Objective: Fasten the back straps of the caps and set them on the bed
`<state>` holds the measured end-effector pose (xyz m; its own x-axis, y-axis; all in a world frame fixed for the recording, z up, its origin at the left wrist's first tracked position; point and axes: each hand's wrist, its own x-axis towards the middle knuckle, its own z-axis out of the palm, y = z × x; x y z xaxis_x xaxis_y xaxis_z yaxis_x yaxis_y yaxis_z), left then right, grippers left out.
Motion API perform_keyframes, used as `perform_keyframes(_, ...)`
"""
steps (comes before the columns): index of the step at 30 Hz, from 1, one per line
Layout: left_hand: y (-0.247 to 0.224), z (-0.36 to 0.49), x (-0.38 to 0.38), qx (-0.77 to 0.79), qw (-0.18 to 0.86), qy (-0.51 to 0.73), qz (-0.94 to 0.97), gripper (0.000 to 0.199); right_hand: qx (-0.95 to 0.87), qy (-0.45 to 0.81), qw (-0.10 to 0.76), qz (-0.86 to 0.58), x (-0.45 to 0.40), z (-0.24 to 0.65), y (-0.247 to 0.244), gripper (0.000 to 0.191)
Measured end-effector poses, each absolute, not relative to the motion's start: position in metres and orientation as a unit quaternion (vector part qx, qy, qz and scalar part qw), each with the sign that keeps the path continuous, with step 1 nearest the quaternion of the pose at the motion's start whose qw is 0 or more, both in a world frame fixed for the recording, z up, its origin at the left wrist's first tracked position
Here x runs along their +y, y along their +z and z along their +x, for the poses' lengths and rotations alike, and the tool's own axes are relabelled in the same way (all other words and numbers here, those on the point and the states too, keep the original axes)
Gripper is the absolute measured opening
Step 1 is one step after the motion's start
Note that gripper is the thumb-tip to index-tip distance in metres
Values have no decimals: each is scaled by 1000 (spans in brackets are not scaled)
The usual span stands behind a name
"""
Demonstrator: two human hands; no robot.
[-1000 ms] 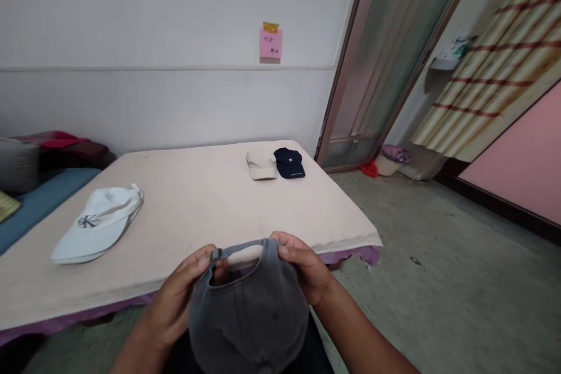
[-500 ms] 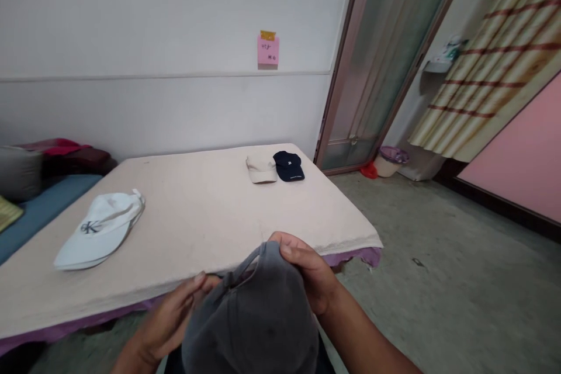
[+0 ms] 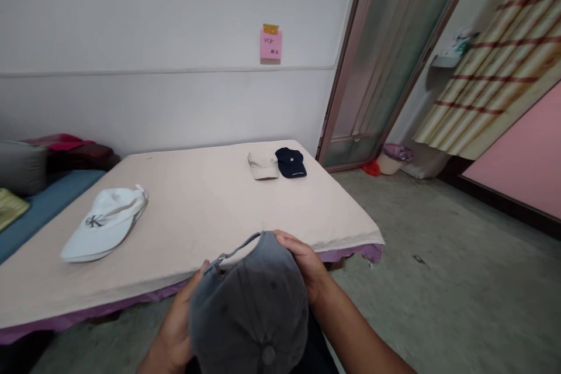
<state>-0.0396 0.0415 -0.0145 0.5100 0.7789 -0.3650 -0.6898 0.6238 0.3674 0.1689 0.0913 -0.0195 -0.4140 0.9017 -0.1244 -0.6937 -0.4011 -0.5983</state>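
The right hand (image 3: 304,266) grips a grey cap (image 3: 249,310) at its upper right edge, thumb laid along the cloth beside the back opening, while the left hand (image 3: 177,318) holds the opposite side, most of its fingers hidden behind the crown. The cap thus sits between the two hands, in front of the person's body, with the button (image 3: 268,355) on its top turned toward the wearer of the camera and the strap (image 3: 251,238) at the back arching away, its buckle (image 3: 222,256) just beside the left thumb. The brim is out of sight. It looks like soft, washed cotton, so it should be light, grippy rather than slippery and hard to damage; the crown would probably dent under a firm squeeze, with the brim likely the stiffest part. The best hold is by the rim on either side of the opening, clear of the thin strap, which would flex. Ahead of both hands lies the bed (image 3: 197,204); a white cap (image 3: 105,219) rests on it beyond the left hand, and a beige cap (image 3: 263,168) and a navy cap (image 3: 291,162) sit together farther ahead of the right.
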Motion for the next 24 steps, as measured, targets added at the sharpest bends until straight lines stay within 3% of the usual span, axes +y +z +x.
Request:
perform_keyframes(5,-11,-43,36,304,805,486,151,11,-236,808,494,-220,91,170,-23,12)
perform_keyframes(9,-6,-47,41,329,810,465,137,16,-239,805,491,-230,90,170,-22,14)
perform_keyframes(13,-5,-47,52,355,807,451,141,33,-223,809,485,-247,91,168,-29,14)
perform_keyframes(17,3,-41,61,381,751,513,167,23,-224,815,478,-238,88,163,-49,13)
perform_keyframes(21,7,-40,69,366,710,575,175,19,-208,841,459,-198,73,161,-77,24)
perform_keyframes(24,3,-46,75,316,715,604,157,30,-230,840,466,-155,56,161,-91,35)
